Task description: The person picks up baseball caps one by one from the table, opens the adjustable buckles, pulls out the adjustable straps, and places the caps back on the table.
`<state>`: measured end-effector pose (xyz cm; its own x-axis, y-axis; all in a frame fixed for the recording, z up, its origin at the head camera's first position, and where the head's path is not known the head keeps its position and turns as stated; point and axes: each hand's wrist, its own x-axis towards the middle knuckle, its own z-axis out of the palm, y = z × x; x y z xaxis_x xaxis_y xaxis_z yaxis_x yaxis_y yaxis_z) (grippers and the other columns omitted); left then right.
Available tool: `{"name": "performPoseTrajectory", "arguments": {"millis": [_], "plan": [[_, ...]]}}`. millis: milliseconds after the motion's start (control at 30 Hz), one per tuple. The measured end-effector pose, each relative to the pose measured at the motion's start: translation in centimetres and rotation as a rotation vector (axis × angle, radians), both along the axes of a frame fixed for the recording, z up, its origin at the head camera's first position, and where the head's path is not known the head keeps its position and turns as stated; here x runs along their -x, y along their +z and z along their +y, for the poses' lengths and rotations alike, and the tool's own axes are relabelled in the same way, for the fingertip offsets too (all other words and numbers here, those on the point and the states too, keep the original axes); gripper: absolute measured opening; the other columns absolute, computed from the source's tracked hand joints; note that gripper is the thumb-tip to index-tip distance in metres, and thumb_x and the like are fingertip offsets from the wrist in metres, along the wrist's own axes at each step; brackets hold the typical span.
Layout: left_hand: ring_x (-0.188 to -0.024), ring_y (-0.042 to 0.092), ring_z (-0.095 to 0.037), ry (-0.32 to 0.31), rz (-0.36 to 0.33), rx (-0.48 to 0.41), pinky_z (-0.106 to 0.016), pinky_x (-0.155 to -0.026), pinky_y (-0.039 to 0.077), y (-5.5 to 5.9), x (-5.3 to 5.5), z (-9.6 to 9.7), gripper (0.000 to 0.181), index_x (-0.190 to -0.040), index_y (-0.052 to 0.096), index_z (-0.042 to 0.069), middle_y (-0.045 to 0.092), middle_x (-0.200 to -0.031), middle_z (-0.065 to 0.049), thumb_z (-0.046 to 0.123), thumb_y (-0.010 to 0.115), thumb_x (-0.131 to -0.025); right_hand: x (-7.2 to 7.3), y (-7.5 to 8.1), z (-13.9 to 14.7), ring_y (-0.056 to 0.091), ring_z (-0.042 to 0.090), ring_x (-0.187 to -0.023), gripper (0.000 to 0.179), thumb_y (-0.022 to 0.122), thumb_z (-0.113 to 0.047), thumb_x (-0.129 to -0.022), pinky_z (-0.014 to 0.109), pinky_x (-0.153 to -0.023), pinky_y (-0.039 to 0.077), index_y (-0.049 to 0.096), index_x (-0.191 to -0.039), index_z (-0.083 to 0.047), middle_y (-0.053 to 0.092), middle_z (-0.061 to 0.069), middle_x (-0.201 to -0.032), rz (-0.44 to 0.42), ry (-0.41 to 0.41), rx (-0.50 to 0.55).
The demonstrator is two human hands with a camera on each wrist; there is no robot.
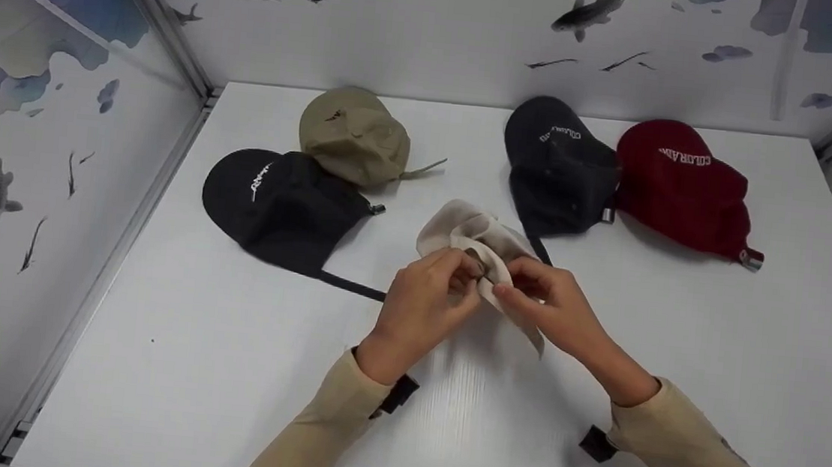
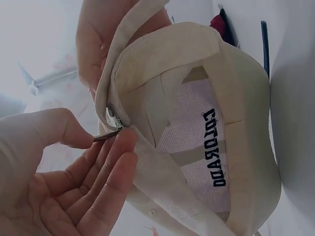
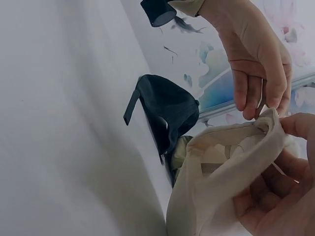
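A cream baseball cap (image 1: 454, 225) is held up between both hands near the middle of the white table. My left hand (image 1: 421, 302) pinches the small metal buckle (image 2: 113, 120) at the back of the cap between thumb and fingers. With thumb and fingers my right hand (image 1: 564, 307) grips the cap's strap (image 2: 109, 81), which loops through beside the buckle. The cap's opening faces the left wrist camera, and reversed dark lettering (image 2: 211, 147) shows inside. In the right wrist view, the strap and folded cloth hide the buckle.
Behind to the left lie a black cap (image 1: 289, 215), its strap reaching toward my left hand, and an olive cap (image 1: 357, 134). A dark navy cap (image 1: 564, 171) and a red cap (image 1: 684, 185) lie at the back right. Printed panels (image 1: 402, 44) wall the table.
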<state>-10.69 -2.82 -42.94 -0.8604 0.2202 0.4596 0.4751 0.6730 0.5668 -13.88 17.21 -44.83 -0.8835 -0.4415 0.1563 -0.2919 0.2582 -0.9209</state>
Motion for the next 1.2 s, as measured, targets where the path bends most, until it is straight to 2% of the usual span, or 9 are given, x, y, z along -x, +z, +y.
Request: {"name": "performPoseTrajectory", "arguments": {"millis": [233, 367, 567, 700, 767, 933, 1000, 1200], "plan": [[-0.088, 0.066, -0.01, -0.072, -0.009, 0.014, -0.021, -0.079, 0.054, -0.3, 0.1, 0.1, 0.011, -0.097, 0.065, 0.01, 0.067, -0.094, 0.0, 0.009, 0.071, -0.087, 0.5, 0.1, 0.4, 0.052, 0.002, -0.069, 0.015, 0.056, -0.005, -0.099, 0.018, -0.06, 0.044, 0.066, -0.1, 0.006, 0.059, -0.009, -0.079, -0.149, 0.051, 0.126], [-0.094, 0.063, -0.012, -0.088, -0.01, 0.028, -0.023, -0.086, 0.052, -0.6, 0.3, -0.1, 0.013, -0.099, 0.065, 0.011, 0.066, -0.098, 0.001, 0.013, 0.072, -0.088, 0.7, 0.1, 0.7, 0.052, 0.002, -0.069, 0.017, 0.056, -0.006, -0.1, 0.02, -0.06, 0.044, 0.065, -0.101, 0.008, 0.059, -0.01, -0.078, -0.185, 0.056, 0.134], [-0.101, 0.057, -0.014, -0.04, -0.058, 0.068, -0.026, -0.093, 0.05, -1.1, 0.5, -0.4, 0.029, -0.108, 0.058, 0.012, 0.056, -0.107, -0.002, 0.018, 0.077, -0.087, 0.8, 0.1, 0.7, 0.055, 0.003, -0.071, 0.021, 0.056, -0.009, -0.1, 0.02, -0.062, 0.047, 0.065, -0.103, 0.01, 0.065, -0.009, -0.083, -0.201, 0.036, 0.084], [-0.104, 0.058, -0.014, -0.012, -0.067, 0.092, -0.026, -0.094, 0.051, -1.4, 0.5, -0.4, 0.035, -0.113, 0.057, 0.012, 0.053, -0.112, -0.003, 0.018, 0.079, -0.086, 0.7, 0.2, 0.7, 0.056, 0.003, -0.073, 0.022, 0.056, -0.011, -0.101, 0.019, -0.062, 0.048, 0.064, -0.104, 0.01, 0.065, -0.01, -0.084, -0.241, 0.055, 0.087], [-0.103, 0.061, -0.014, -0.002, -0.061, 0.105, -0.026, -0.091, 0.052, -1.4, 0.5, -0.4, 0.035, -0.113, 0.057, 0.013, 0.055, -0.112, -0.003, 0.018, 0.079, -0.086, 0.8, 0.2, 0.8, 0.054, 0.002, -0.068, 0.022, 0.056, -0.011, -0.101, 0.017, -0.058, 0.045, 0.064, -0.104, 0.01, 0.064, -0.01, -0.081, -0.257, 0.068, 0.09], [-0.099, 0.066, -0.012, 0.011, -0.054, 0.119, -0.026, -0.084, 0.056, -1.4, 0.4, -0.5, 0.03, -0.108, 0.06, 0.014, 0.06, -0.109, 0.0, 0.017, 0.079, -0.085, 0.9, 0.1, 1.0, 0.055, 0.0, -0.067, 0.021, 0.056, -0.008, -0.1, 0.016, -0.058, 0.046, 0.065, -0.104, 0.011, 0.064, -0.014, -0.08, -0.245, 0.106, 0.082], [-0.099, 0.067, -0.011, 0.018, -0.051, 0.122, -0.026, -0.083, 0.056, -1.4, 0.4, -0.5, 0.027, -0.107, 0.061, 0.015, 0.061, -0.109, 0.001, 0.016, 0.078, -0.086, 0.9, 0.0, 1.1, 0.058, 0.0, -0.072, 0.02, 0.056, -0.008, -0.1, 0.017, -0.063, 0.049, 0.065, -0.104, 0.01, 0.066, -0.015, -0.083, -0.238, 0.116, 0.082], [-0.097, 0.067, -0.01, 0.038, -0.028, 0.144, -0.025, -0.08, 0.056, -1.6, 0.5, -0.8, 0.022, -0.103, 0.062, 0.015, 0.062, -0.105, 0.002, 0.013, 0.076, -0.086, 0.8, -0.1, 1.2, 0.059, 0.0, -0.074, 0.02, 0.057, -0.009, -0.101, 0.017, -0.065, 0.049, 0.067, -0.105, 0.007, 0.067, -0.014, -0.086, -0.24, 0.129, 0.101]]}}
